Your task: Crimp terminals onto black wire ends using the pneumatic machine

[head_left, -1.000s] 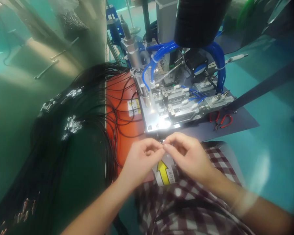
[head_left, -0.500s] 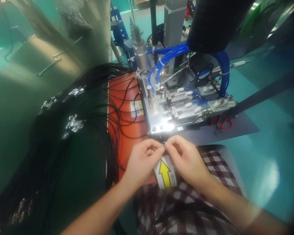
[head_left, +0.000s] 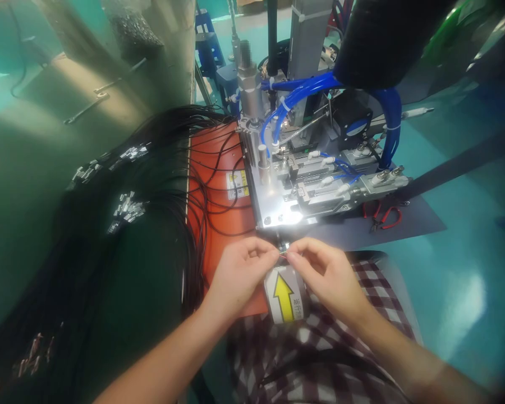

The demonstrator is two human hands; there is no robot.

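Note:
My left hand (head_left: 240, 275) and my right hand (head_left: 327, 275) meet fingertip to fingertip at the front edge of the metal fixture (head_left: 280, 216). Both are closed in a pinch. Fine coloured wires (head_left: 283, 255), reddish and greenish, show in the small gap between the fingertips, held from both sides. How many there are is too small to tell. Just below the hands is a white label with a yellow arrow (head_left: 283, 297). Behind the fingertips a small metal part of the fixture is visible.
Black cables (head_left: 160, 126) with shiny ends lie in bundles on the dark green surface at left, some crossing the orange-red plate (head_left: 219, 224). Blue air hoses (head_left: 305, 90) arch over the fixture. Red-handled pliers (head_left: 381, 219) lie on a grey sheet at right. Checkered cloth (head_left: 340, 359) covers my lap.
The fingertips have drawn slightly apart, so the thin wires between them now show more clearly. The view has shifted a little, moving the machine rightward in the picture.

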